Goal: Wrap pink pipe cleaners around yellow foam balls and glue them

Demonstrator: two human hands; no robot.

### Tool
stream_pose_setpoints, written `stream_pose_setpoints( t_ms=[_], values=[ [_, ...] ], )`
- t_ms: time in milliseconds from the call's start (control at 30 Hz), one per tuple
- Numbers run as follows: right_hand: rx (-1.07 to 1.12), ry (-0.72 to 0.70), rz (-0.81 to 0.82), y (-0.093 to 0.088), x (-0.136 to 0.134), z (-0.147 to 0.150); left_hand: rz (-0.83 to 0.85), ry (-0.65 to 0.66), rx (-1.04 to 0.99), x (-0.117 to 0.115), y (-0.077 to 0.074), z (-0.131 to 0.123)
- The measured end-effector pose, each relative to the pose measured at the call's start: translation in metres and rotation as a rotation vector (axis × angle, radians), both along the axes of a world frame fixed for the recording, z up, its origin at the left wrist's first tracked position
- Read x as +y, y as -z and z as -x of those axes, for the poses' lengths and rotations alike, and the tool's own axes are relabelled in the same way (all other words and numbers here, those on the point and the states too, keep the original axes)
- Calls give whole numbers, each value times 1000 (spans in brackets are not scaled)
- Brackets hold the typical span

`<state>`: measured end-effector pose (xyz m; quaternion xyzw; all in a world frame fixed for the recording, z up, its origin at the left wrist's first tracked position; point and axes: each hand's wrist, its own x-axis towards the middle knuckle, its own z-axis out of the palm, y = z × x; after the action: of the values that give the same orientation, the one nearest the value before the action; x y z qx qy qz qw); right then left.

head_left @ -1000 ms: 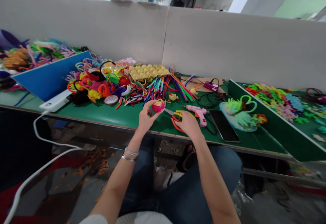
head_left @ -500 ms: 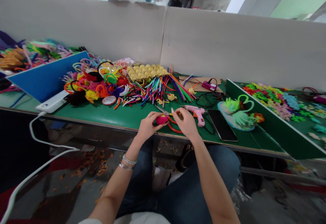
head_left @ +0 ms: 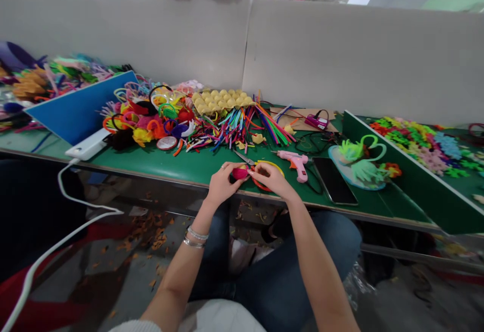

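My left hand (head_left: 221,185) and my right hand (head_left: 273,180) meet over the near edge of the green table (head_left: 177,164). Both pinch a small pink fuzzy ball (head_left: 239,173) from either side. Red-handled scissors (head_left: 254,169) lie on the table just behind the ball, blades pointing back left. A yellow loop (head_left: 278,166) lies under my right hand. Bracelets sit on my left wrist.
A pink glue gun (head_left: 297,160) and a black phone (head_left: 334,181) lie to the right. A pile of pipe cleaners (head_left: 242,125), headbands (head_left: 151,118), a yellow egg tray (head_left: 221,100) and a white power strip (head_left: 87,143) sit behind and left. A green divider (head_left: 401,181) stands at right.
My left hand lowered the pink ball from above the table to its near edge. My right hand left the scissors and came onto the ball.
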<state>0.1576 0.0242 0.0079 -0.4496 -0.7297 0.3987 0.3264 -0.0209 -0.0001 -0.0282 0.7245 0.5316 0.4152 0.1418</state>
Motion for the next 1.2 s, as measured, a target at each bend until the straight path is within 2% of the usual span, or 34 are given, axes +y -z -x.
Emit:
stream_pose_setpoints(
  t_ms=[233, 500, 800, 967, 1200],
  values=[
    [106, -55, 110, 11, 6, 3, 8, -17, -10, -2, 0, -2],
    [154, -80, 178, 12, 7, 4, 16, -17, 3, -1, 0, -1],
    [238, -122, 398, 5, 5, 3, -29, -19, 27, -1, 3, -2],
    [200, -171, 494, -3, 9, 2, -75, -10, 57, 0, 5, -2],
    [147, -225, 548, -8, 16, 0, -101, -2, 58, -1, 5, -2]
  ],
)
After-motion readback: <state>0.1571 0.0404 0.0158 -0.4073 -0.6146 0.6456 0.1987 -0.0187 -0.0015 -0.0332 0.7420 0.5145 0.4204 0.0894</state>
